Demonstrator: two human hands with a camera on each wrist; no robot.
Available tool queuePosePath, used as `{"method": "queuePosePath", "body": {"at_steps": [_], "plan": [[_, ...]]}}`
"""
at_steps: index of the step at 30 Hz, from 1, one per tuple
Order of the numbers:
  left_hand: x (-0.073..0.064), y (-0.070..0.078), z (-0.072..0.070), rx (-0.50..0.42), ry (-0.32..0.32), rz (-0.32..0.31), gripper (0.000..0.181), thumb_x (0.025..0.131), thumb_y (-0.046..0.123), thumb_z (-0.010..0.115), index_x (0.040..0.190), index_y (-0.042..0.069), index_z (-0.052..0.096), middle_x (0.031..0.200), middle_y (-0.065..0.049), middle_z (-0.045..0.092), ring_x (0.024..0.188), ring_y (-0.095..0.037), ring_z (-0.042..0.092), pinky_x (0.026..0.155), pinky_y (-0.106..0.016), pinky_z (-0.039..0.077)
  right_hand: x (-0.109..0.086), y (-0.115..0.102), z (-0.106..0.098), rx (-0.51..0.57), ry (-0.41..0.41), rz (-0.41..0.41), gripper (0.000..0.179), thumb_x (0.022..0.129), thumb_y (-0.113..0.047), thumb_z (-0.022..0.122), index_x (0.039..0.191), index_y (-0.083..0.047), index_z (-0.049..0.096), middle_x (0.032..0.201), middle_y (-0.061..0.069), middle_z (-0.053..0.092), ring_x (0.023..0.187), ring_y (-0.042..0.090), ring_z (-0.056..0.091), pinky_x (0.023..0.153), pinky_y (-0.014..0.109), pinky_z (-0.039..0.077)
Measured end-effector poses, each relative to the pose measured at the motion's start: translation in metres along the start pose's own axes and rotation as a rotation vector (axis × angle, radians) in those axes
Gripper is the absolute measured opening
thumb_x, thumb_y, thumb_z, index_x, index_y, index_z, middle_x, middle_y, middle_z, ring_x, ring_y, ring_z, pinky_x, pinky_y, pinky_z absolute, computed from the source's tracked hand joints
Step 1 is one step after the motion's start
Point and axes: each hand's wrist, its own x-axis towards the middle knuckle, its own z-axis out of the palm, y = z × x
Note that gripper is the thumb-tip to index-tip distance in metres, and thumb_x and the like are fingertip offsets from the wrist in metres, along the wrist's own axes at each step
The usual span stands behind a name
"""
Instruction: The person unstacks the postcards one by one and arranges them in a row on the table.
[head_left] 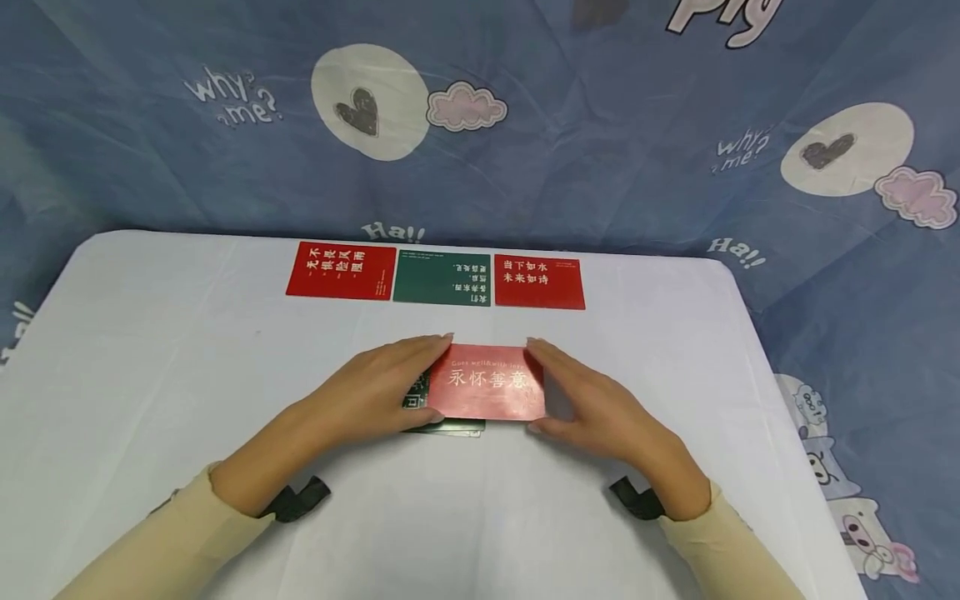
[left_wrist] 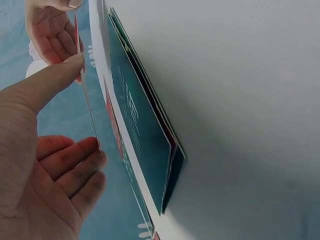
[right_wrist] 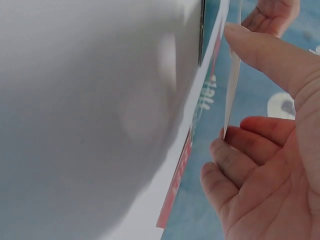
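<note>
A pink-red card point(head_left: 487, 400) with white Chinese lettering is held level by both hands, one at each short end. My left hand point(head_left: 375, 387) pinches its left end, thumb at the near corner and fingers at the far corner. The right end is pinched the same way by my right hand point(head_left: 600, 404). In the left wrist view the card is seen edge-on, raised off the table. Beneath it lies a small stack of cards point(left_wrist: 140, 115), the top one dark green; the head view shows only its left and near edges.
Along the far edge of the white table point(head_left: 187, 358) lie a red card point(head_left: 341, 279), a green card point(head_left: 431, 279) and another red card point(head_left: 538, 292), side by side. Behind the table hangs a blue patterned cloth point(head_left: 570, 150). Dark straps point(head_left: 300, 500) circle the wrists.
</note>
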Motion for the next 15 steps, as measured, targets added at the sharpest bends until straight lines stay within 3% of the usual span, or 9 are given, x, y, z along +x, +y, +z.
{"method": "queuePosePath", "body": {"at_steps": [15], "plan": [[0.012,0.012,0.005,-0.011,-0.011,0.015,0.096,0.081,0.037,0.090,0.159,0.005,0.043,0.154,-0.012,0.053,0.141,-0.031,0.051,0.111,-0.050,0.048,-0.010,0.005,-0.006,-0.004,-0.008,0.018,0.101,0.083,-0.028,0.091,0.164,-0.010,0.034,0.167,0.007,0.036,0.151,0.027,0.039,0.111,0.048,0.048]]}}
